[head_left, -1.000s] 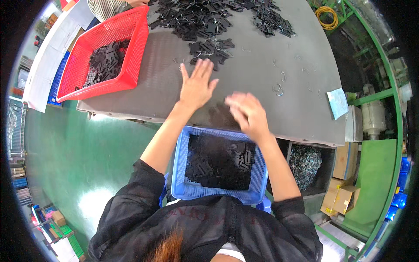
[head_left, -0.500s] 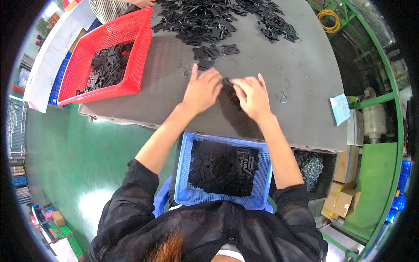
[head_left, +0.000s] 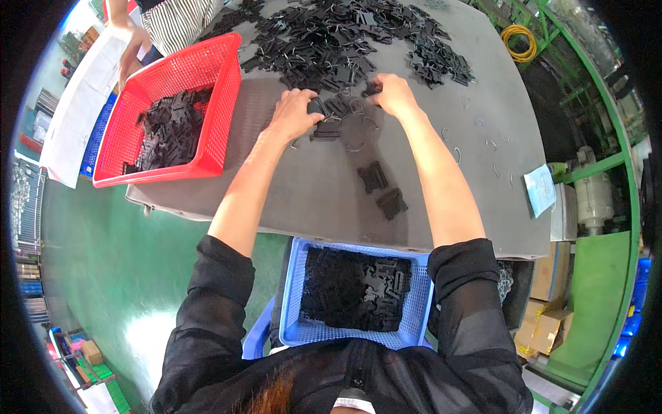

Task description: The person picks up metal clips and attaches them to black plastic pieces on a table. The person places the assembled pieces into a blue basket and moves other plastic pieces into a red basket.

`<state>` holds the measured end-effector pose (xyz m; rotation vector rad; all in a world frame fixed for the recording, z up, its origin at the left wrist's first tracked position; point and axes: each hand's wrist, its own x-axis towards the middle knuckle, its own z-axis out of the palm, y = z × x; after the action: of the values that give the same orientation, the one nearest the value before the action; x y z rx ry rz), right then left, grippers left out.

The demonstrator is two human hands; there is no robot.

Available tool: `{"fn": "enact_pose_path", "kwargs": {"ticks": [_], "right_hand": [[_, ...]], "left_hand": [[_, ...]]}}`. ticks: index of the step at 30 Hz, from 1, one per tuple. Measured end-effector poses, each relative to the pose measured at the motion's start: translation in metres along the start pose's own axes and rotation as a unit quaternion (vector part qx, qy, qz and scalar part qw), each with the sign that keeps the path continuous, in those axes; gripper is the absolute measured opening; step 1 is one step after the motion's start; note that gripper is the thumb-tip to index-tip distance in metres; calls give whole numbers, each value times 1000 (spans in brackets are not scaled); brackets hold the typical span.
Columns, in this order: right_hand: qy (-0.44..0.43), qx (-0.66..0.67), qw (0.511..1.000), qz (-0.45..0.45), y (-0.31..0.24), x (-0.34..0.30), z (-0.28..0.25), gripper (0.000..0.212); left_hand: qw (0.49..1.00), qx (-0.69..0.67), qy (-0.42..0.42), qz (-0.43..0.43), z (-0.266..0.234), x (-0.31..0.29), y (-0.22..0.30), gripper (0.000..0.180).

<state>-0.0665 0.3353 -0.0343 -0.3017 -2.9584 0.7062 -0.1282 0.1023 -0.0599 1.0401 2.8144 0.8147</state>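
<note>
On the grey tabletop, my left hand [head_left: 293,116] has its thumb and fingers closed on the edge of a black plastic part [head_left: 316,107]. Across from it my right hand [head_left: 394,95] pinches another black plastic part [head_left: 372,90], mostly covered by the fingers. Between the hands lies a small cluster of black parts [head_left: 338,105] with bent wire hooks. Nearer to me, two loose black parts [head_left: 373,176] rest apart from the rest. A large heap of black parts [head_left: 324,41] with metal hooks spreads just beyond my hands.
A red basket [head_left: 229,103] of black parts stands at the left, with another person's hand [head_left: 129,58] behind it. Below the table edge sits a blue basket [head_left: 293,290] of black parts. Wire hooks [head_left: 491,144] and a light-blue sheet [head_left: 539,190] lie on the right.
Both hands have moved farther out toward the heap and apart from each other. Two black parts now lie where the hands worked. Another person's arm has come in behind the red basket.
</note>
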Motion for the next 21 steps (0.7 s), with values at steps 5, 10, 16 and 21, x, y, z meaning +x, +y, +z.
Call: {"fn": "enact_pose_path", "kwargs": {"ticks": [5,10,16,21], "right_hand": [[-54,25,996,61,-34,13,26,54],[-123,-70,975,170,-72,6,20,62],[-38,19,993,112,-50,-1,28,58],[-92,14,992,84,-35,6,23,59]], "left_hand": [[980,-156,73,-95,2,-4,-8,41],[895,-421,-19,-149,-20,-44,5,24],[977,-208,-34,36,6,-83,45,32],[994,42,77,60,9,-63,46,40]]}}
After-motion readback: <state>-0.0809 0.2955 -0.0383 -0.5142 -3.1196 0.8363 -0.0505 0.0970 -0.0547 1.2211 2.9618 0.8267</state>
